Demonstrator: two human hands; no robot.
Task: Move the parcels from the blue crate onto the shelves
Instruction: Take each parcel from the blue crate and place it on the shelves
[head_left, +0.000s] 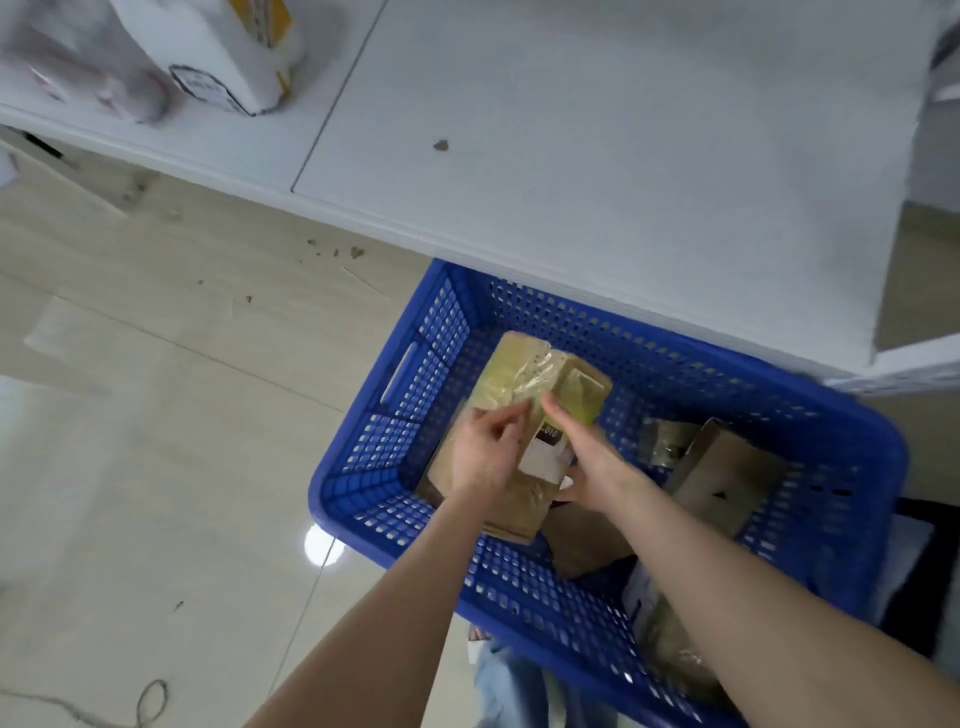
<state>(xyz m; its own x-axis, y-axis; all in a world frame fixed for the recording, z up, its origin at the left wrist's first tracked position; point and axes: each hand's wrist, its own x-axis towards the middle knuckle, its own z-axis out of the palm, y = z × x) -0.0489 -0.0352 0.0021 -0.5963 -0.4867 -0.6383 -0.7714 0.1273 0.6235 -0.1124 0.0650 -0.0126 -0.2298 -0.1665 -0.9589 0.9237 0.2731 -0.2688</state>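
Both forearms reach in over the near rim of the blue crate (332, 483). Inside it at the near right corner lies a pale-wrapped parcel (670, 639), and further in on the right an open cardboard box (727, 483).

At the crate's middle the left hand (483, 452) and right hand (587, 457) meet on the near end of a taped brown parcel (524, 384) with a white label. Its long axis runs away from the fingers towards the crate's far wall and the shelf beyond. The left fingers are curled and pinch its left edge beside the label. The right thumb lies along its top, with the other fingers wrapped under the near end. Both hands are equally close. A flat brown parcel (498, 514) lies beneath; whether the held one is clear of it I cannot tell.

Beyond the crate's far wall the white shelf (571, 156) overhangs, so the lift probably has to go up and forward. At its far left stands a white bag (218, 57).
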